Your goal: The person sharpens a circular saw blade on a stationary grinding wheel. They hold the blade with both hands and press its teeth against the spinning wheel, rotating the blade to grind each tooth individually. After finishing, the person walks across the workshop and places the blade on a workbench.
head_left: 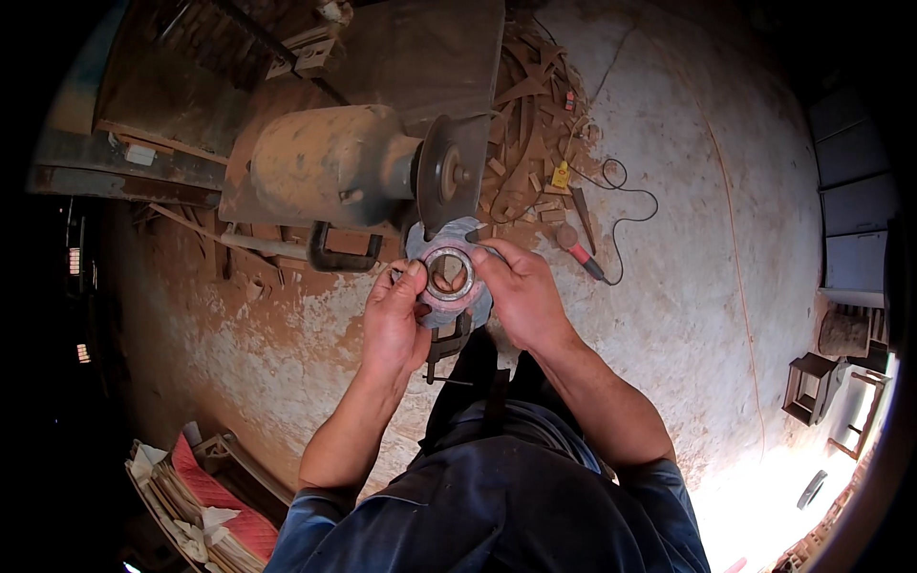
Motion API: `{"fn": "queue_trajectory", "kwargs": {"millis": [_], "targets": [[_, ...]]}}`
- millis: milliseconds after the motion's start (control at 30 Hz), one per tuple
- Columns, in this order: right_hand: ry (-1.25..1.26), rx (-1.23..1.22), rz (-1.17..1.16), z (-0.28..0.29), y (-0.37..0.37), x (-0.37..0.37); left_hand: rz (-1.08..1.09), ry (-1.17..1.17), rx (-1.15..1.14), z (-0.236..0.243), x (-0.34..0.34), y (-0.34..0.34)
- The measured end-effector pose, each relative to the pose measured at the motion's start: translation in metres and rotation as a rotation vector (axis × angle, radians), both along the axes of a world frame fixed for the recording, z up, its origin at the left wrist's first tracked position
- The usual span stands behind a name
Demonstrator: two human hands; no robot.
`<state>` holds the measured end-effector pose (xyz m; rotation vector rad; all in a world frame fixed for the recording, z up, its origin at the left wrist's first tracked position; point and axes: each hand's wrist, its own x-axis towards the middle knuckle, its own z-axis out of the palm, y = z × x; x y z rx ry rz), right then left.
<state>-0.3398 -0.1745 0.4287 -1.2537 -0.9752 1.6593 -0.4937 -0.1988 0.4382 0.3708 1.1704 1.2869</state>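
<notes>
Both your hands grip the toothed cutter disc [447, 272] flat, left hand [394, 320] and right hand [521, 291] pinching opposite edges, grinding wheel [441, 177] just above

Dim, lower-right glare, dark fisheye rim

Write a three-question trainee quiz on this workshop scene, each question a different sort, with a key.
1. True or false: both hands hold the toothed cutter by its edges.
2. The grinding disc sits on which side of the motor in the picture? A) left B) right
3. Fill in: a red-handled tool lies on the ____.

Key: 1 true: left hand and right hand hold it. 2 B. 3 floor.
</notes>
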Motion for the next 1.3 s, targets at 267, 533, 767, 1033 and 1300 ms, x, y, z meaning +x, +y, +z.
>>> {"fn": "queue_trajectory", "kwargs": {"millis": [267, 533, 767, 1033, 1300], "targets": [[-0.007, 0.063, -0.02, -0.004, -0.002, -0.002, -0.004, 0.007, -0.006, 0.005, 0.003, -0.001], [0.009, 0.037, -0.016, 0.006, -0.005, -0.002, -0.006, 0.01, -0.027, 0.003, 0.0, -0.004], [0.0, 0.035, -0.016, 0.004, -0.002, -0.002, -0.014, 0.047, -0.013, 0.001, -0.001, -0.001], [0.039, -0.012, 0.004, 0.01, 0.0, 0.0, -0.035, 0.043, -0.016, 0.002, -0.002, 0.001], [-0.068, 0.111, 0.007, 0.006, -0.003, 0.0, -0.046, 0.023, 0.007, -0.002, -0.004, -0.001]]}}
